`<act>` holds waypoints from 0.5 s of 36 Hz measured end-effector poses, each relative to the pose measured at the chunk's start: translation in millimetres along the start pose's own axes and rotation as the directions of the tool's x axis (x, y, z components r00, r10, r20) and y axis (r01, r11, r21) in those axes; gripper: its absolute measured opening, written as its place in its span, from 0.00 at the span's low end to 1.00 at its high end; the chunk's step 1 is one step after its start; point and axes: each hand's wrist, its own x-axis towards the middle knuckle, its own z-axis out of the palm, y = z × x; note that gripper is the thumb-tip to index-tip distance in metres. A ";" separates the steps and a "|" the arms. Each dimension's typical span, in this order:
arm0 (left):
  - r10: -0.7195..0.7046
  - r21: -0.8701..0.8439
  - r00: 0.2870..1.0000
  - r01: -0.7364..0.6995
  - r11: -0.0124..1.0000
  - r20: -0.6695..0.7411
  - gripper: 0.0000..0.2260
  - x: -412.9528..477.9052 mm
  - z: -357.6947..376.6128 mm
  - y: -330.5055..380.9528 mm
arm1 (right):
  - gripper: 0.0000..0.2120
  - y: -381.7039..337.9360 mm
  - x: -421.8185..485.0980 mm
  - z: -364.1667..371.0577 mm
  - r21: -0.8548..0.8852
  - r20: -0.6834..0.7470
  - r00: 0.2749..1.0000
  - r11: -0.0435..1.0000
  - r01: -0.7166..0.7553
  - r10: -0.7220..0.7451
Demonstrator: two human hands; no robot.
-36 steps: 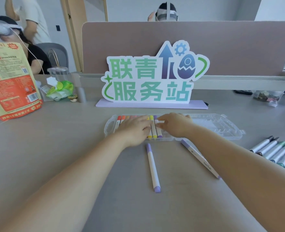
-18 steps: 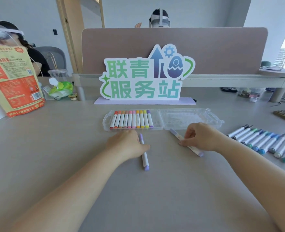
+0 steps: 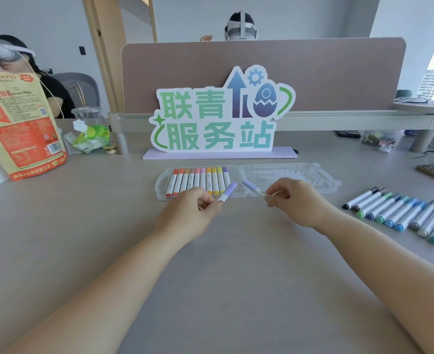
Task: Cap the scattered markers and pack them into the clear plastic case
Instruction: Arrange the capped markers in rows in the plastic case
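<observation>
1. Pinching one marker each, both hands hovered over the table [image 3: 210, 290]. The left hand [image 3: 193, 213] held the left marker [image 3: 227, 192] by its near end, with the lilac cap aimed at 1 o'clock. The right hand [image 3: 295, 200] held the right marker [image 3: 253, 188], with its lilac cap aimed at 11 o'clock. The two caps were near each other but apart.
2. At 12 o'clock from the hands, just beyond them, the case [image 3: 287, 176] lay open and flat. No markers showed in its right half.
3. At 3 o'clock, well apart from the case, the loose row [image 3: 399, 213] of blue, green and grey markers lay side by side, running off the frame edge. Whether every one was capped could not be told.
4. In the left half of the case sat the packed row [image 3: 198, 181]: about ten markers, red through yellow to purple, all capped at their far ends.
5. The near ends of the held markers were hidden in the fingers, so their caps there could not be judged.
6. By my reckoning the task was near its midpoint. The warm colours were packed, the two lilacs were next to go in, and the whole loose row was yet to be packed.
</observation>
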 end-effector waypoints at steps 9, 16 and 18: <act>-0.072 -0.185 0.997 0.071 0.980 -0.001 0.06 23.9 -4.8 7.6 | 0.10 -5.7 17.2 -2.6 0.146 -0.043 0.996 0.987 -0.066 0.073; -0.150 -0.157 0.988 0.152 0.976 0.023 0.06 78.0 7.9 25.2 | 0.16 -23.0 57.3 5.0 0.095 -0.071 0.991 0.990 -0.106 0.113; -0.150 -0.120 0.989 0.151 0.981 0.018 0.07 91.9 12.8 30.2 | 0.16 -24.4 70.6 9.0 0.083 -0.093 0.990 0.991 -0.101 0.108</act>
